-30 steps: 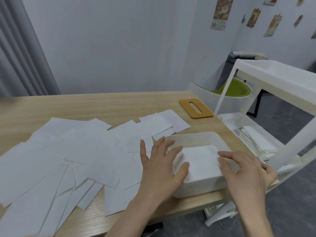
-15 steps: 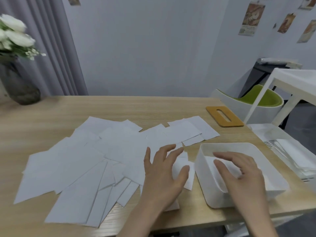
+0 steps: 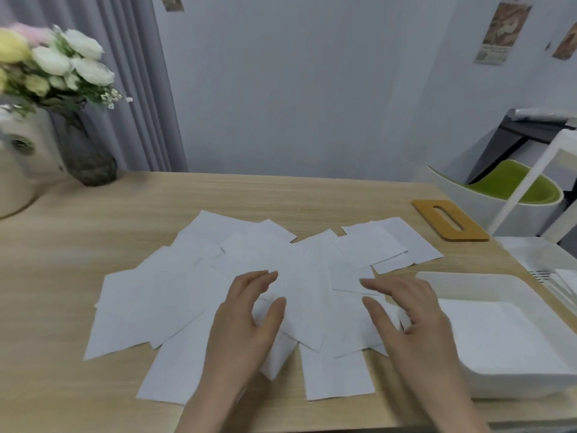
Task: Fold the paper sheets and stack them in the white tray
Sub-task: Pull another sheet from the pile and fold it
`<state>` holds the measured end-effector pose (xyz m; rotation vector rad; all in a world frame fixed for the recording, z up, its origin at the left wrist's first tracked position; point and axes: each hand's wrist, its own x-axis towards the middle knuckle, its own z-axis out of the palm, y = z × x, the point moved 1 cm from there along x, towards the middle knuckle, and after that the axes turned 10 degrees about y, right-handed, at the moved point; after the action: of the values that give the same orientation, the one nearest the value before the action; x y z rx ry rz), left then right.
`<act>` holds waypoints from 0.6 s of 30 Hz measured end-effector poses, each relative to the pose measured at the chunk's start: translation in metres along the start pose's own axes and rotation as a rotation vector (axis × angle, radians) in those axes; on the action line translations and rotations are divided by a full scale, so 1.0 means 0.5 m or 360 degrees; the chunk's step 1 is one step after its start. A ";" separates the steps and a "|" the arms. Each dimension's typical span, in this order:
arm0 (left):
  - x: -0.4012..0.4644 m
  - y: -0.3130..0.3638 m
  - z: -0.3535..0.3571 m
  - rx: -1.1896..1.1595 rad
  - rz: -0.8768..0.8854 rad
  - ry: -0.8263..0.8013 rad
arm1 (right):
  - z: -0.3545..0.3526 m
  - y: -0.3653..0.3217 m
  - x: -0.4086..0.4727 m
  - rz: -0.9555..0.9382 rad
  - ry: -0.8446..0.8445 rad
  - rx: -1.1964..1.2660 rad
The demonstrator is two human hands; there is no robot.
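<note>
A loose spread of white sheets [image 3: 193, 295] covers the middle of the wooden bench [image 3: 78, 245], many overlapping at odd angles, from the left half across to the tray [image 3: 487, 281] on the right. The tray sits at the bench's near right corner, and folded sheets [image 3: 499, 332] lie flat inside it. Both hands are over the spread, near its front edge. The left hand [image 3: 246, 326] is palm down with its fingers [image 3: 259, 281] loosely bent and the thumb set apart; whether the fingertips touch the paper or only hover above it cannot be told, and they grasp nothing. The right hand [image 3: 412, 317] is just left of the tray's near wall, fingers [image 3: 374, 284] spread and relaxed, pointing left across the sheets, also holding nothing; its contact with the paper is equally unclear. The two hands are apart, with several overlapping sheets between them. At the far right of the bench lies a flat orange board [image 3: 449, 223] with a slot cut through it, clear of the paper. At the far left corner stands a dark glass vase [image 3: 87, 151] of white and yellow flowers [image 3: 62, 64], beside a pale rounded object [image 3: 18, 164] that is partly cut off and blurred. Past the bench's right edge are a green-seated chair [image 3: 512, 185] and a white rack [image 3: 543, 170]. Small posters [image 3: 499, 29] hang on the wall behind.
</note>
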<state>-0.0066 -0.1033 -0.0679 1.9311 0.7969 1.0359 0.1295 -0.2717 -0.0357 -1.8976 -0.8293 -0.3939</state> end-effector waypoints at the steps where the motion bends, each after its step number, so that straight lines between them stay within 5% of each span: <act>1: 0.003 -0.006 -0.004 0.0004 -0.0017 0.0005 | 0.011 0.002 -0.003 0.0036 -0.0036 0.0039; 18: 0.009 -0.095 0.039 0.0474 0.0160 0.0038 | 0.121 0.076 -0.085 -0.0074 -0.0634 -0.0729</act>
<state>0.0049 -0.0832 -0.1139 2.2327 0.9178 1.0486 0.1207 -0.2445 -0.1139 -2.4345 -1.1165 -0.2479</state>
